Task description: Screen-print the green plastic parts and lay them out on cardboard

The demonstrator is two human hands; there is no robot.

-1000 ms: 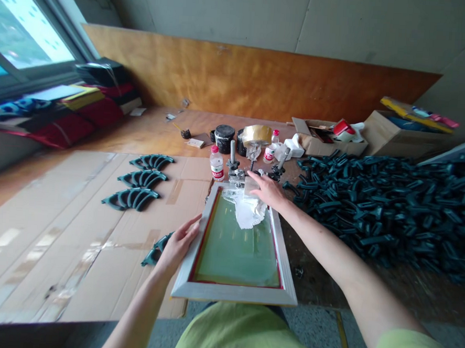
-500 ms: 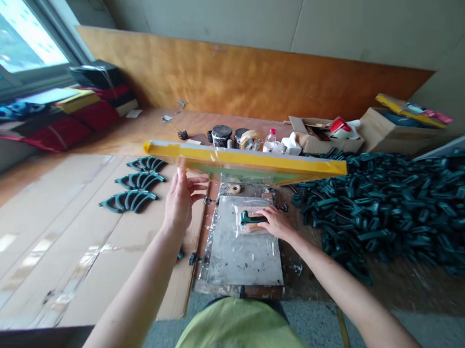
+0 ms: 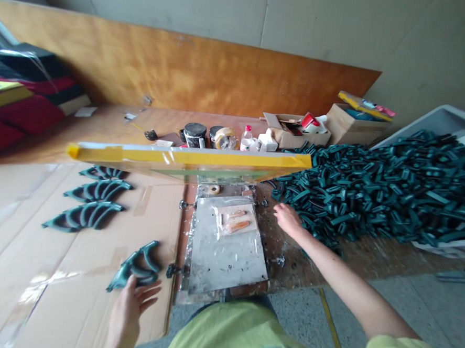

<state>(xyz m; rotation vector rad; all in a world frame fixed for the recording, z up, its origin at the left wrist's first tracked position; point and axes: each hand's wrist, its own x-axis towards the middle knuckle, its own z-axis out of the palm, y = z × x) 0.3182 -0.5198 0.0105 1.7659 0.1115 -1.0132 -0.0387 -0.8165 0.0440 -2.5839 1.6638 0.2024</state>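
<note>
At the lower left, my left hand (image 3: 127,314) has its thumb and fingers around the near end of a dark green curved plastic handle (image 3: 145,279). That piece lies in a small fanned group on the cardboard. Over the brown tabletop, between the metal plate and the heap, is my right hand (image 3: 287,220); its fingers are curled together and nothing shows in them. A grey metal plate (image 3: 223,262) lies in front of me, bearing a taped holder (image 3: 237,224) with orange-brown inserts and no handle on it. A yellow-edged frame (image 3: 190,156) is raised above the plate's far end.
A large heap of green handles (image 3: 373,193) spills from a white bin (image 3: 441,116) on the right. Fanned rows of handles (image 3: 84,215) lie on the cardboard (image 3: 73,269). Behind the frame stand dark-lidded tubs (image 3: 195,135), a red-capped bottle (image 3: 247,134) and cardboard boxes (image 3: 303,139).
The handle has left the holder on the plate. My left hand has moved down and left to the fanned group; my right hand has let go and moved right. The view has swung right.
</note>
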